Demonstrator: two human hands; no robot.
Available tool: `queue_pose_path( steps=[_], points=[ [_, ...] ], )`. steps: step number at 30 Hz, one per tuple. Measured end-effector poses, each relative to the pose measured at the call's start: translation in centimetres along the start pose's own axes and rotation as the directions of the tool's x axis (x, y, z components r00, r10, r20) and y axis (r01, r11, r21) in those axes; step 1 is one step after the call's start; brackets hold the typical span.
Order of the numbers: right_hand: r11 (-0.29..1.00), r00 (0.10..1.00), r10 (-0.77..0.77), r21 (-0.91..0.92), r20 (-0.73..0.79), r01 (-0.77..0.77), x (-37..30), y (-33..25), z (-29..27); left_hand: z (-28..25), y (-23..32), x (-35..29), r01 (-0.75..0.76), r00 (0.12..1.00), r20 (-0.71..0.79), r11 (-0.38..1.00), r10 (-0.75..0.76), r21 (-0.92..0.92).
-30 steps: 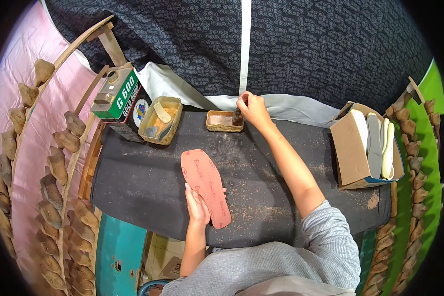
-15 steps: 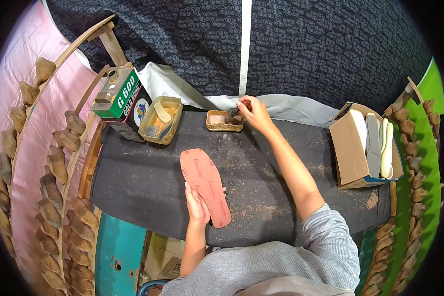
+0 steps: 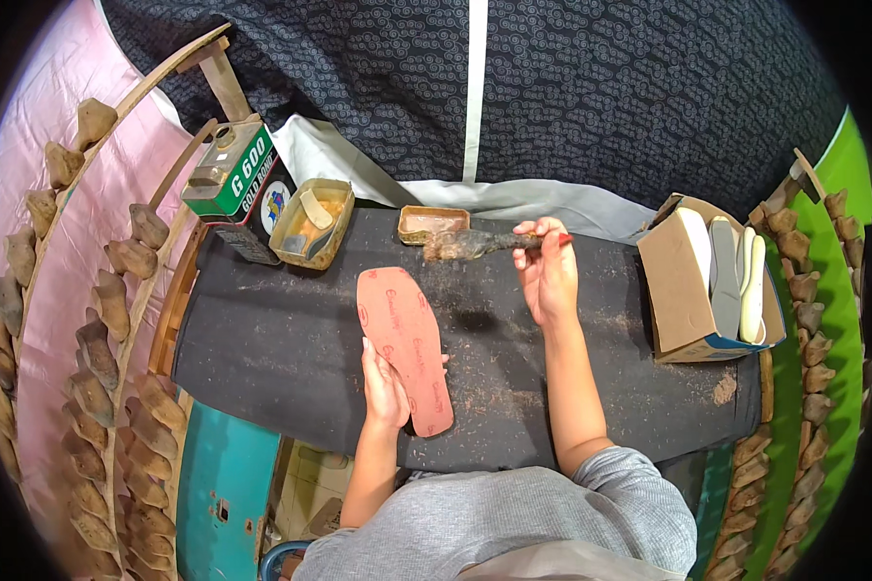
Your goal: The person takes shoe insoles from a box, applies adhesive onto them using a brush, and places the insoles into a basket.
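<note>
A reddish-pink shoe sole (image 3: 405,339) with handwriting on its upper face is in my left hand (image 3: 385,392). The thumb lies along the sole's left edge and the other fingers are mostly hidden beneath it. In my right hand (image 3: 550,281) a brush (image 3: 460,246) is pinched between thumb and fingers. Its dark, caked end points left and a red tip shows at the right. Close behind the brush's caked end sits a small rectangular tray (image 3: 460,213) with brownish residue inside.
A green and black metal can (image 3: 237,184) and a yellowish container (image 3: 344,215) holding sole-shaped pieces stand at the back left. At the right is a cardboard box (image 3: 673,300) of insoles. Racks of wooden shoe lasts (image 3: 92,397) flank the black-covered table (image 3: 262,334), which has scattered scraps.
My right hand has lifted the brush from the small tray and moved right and nearer, turning the brush sideways. The sole in my left hand has shifted slightly away from me.
</note>
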State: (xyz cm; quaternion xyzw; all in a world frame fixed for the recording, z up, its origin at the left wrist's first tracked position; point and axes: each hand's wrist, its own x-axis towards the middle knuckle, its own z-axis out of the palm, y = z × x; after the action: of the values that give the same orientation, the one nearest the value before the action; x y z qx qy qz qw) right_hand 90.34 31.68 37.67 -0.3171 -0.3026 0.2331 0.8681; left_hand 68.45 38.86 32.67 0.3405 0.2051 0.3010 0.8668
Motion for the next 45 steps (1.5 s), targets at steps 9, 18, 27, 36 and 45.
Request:
queue_pose_path(
  steps=[9, 18, 27, 36, 45],
  points=[
    [0.891, 0.889, -0.31, -0.224, 0.338, 0.396, -6.0, -3.7, 5.6, 2.4, 0.4, -1.9, -0.056, 0.987, 0.153, 0.998, 0.052, 0.023],
    [0.89, 0.917, -0.347, -0.241, 0.197, 0.388, -7.9, -3.6, 5.5, 2.1, 0.8, -4.4, -0.078, 0.979, 0.19, 0.996, 0.071, 0.03],
    [0.871, 0.892, -0.36, -0.244, 0.274, 0.427, -9.4, -3.8, 7.1, 2.6, 0.6, -5.6, -0.084, 0.982, 0.175, 0.994, 0.072, 0.063],
    [0.785, 0.878, -0.416, -0.393, 0.236, 0.478, -9.8, -4.3, 5.5, 0.5, 0.6, -5.9, -0.016, 0.953, 0.302, 0.999, 0.005, 0.033],
    [0.751, 0.815, -0.34, -0.385, 0.47, 0.536, -9.8, -3.2, 6.1, 1.5, 0.7, -5.7, -0.053, 0.976, 0.212, 0.998, 0.056, -0.021]
  ],
)
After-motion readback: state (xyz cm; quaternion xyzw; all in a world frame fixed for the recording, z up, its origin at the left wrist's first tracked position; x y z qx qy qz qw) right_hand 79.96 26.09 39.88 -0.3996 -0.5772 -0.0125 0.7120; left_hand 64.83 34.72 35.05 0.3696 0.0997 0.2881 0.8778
